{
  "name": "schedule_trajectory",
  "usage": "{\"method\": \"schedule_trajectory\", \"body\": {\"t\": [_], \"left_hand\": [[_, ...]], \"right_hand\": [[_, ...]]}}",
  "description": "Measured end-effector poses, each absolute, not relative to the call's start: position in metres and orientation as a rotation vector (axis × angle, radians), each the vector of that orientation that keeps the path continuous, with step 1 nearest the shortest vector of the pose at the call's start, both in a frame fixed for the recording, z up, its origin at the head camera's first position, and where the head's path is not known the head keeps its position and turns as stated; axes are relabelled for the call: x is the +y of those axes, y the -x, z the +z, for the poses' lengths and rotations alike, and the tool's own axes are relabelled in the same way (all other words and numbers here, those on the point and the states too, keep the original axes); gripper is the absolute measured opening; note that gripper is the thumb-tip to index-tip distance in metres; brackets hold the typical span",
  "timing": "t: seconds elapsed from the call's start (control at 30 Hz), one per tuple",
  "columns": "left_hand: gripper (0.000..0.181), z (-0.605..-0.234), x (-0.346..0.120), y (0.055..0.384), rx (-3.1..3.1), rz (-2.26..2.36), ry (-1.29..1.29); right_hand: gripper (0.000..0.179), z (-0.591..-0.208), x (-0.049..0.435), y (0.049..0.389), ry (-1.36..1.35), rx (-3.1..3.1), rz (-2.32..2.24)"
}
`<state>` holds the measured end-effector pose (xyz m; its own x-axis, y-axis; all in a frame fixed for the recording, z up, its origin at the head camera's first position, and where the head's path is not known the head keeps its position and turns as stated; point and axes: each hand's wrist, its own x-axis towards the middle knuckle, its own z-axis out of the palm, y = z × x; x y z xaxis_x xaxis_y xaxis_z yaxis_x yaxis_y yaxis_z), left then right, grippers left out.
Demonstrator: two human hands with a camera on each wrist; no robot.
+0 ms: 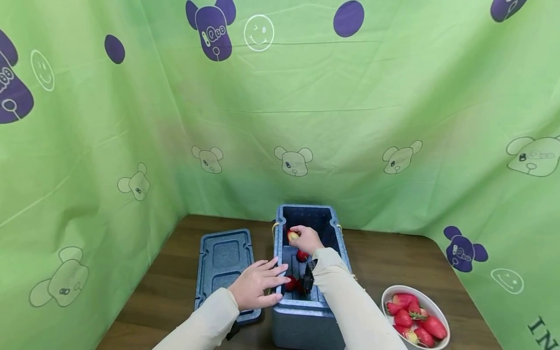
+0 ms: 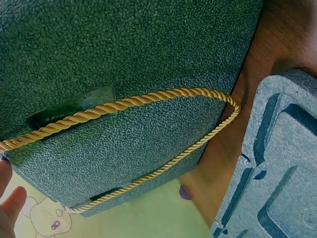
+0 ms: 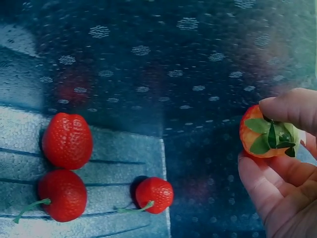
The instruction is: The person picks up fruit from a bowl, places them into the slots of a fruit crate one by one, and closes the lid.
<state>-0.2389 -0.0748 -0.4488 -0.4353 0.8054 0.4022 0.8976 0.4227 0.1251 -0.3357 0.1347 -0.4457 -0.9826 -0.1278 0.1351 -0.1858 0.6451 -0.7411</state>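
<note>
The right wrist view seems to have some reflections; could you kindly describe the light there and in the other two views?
Right wrist: faint red reflections on the inner wall of the box, and a dark shadow beside the smallest loose red fruit; left wrist: the box's outer wall darkens toward the top; head: the box's far interior lies in shade.

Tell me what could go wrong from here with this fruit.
The right hand pinches the strawberry between thumb and fingers, so it might slip out. The small fruit lies near the edge of the ridged panel and could roll over it. The right sleeve looks close to the bowl in the head view and might bump it.
</note>
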Motion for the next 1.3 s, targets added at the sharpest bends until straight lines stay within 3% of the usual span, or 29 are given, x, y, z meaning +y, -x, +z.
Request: {"method": "schedule_trajectory", "body": {"t": [0.17,0.4,0.67,0.9,1.3], "left_hand": [[0.053,-0.450,-0.075,0.241,-2.371,-0.470,1.475],[0.046,-0.452,-0.072,0.239,-2.372,-0.453,1.481],[0.045,-0.450,-0.074,0.239,-2.405,-0.472,1.465],[0.050,-0.450,-0.075,0.240,-2.417,-0.449,1.467],[0.044,-0.448,-0.076,0.241,-2.475,-0.449,1.465]], "right_hand": [[0.042,-0.449,0.133,0.337,-0.259,-2.801,1.254],[0.043,-0.449,0.136,0.333,-0.238,-2.814,1.266],[0.041,-0.467,0.142,0.353,-0.351,-2.768,1.309],[0.042,-0.445,0.133,0.337,-0.276,-2.810,1.264],[0.043,-0.443,0.131,0.339,-0.230,-2.839,1.181]]}}
